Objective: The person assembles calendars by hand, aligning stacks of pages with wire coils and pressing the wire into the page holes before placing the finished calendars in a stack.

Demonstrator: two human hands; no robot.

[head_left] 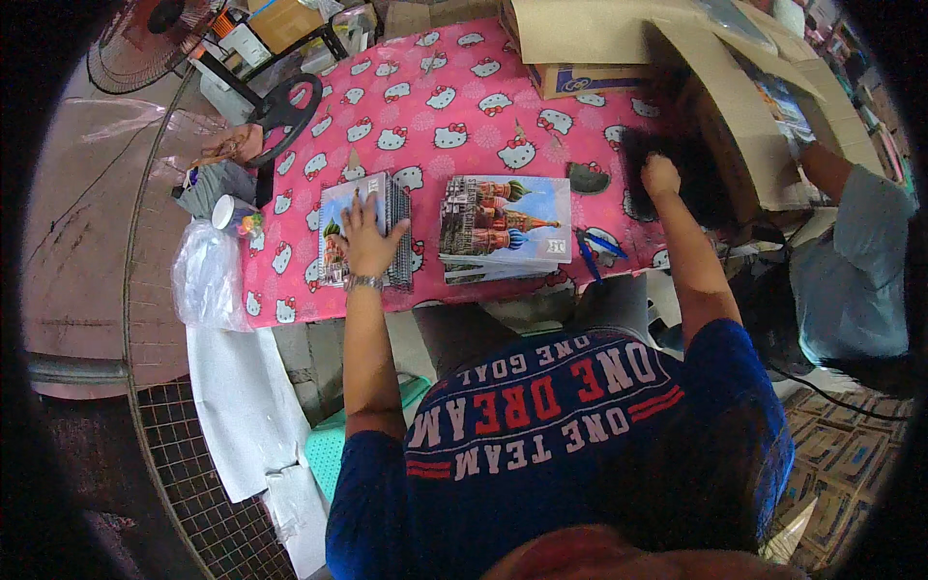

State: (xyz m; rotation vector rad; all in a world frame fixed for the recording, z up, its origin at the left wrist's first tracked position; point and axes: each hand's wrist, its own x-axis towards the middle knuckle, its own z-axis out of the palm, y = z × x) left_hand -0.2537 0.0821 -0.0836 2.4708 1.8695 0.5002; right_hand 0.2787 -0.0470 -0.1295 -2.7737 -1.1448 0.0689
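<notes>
My left hand (372,237) lies flat with fingers spread on a stack of spiral-bound notebooks (331,261). A wire binding shows along the stack's right side. To its right sits a second stack of notebooks (507,220) with colourful domed towers on the cover, its lower books slightly askew. Farther right, my right hand (660,176) is closed at the edge of a dark black patch (691,184); whatever its fingers hold is hidden. Between that hand and the second stack are a dark green half-round piece (587,178) and blue pen-like tools (601,246).
A pink cartoon-print cloth (449,135) covers the table. Open cardboard cartons (599,34) stand at the far right, where another person's arm (831,174) reaches in. At left are a clear plastic bag (208,280), a white cup (224,213), a black ring-shaped object (295,116) and a fan (145,43).
</notes>
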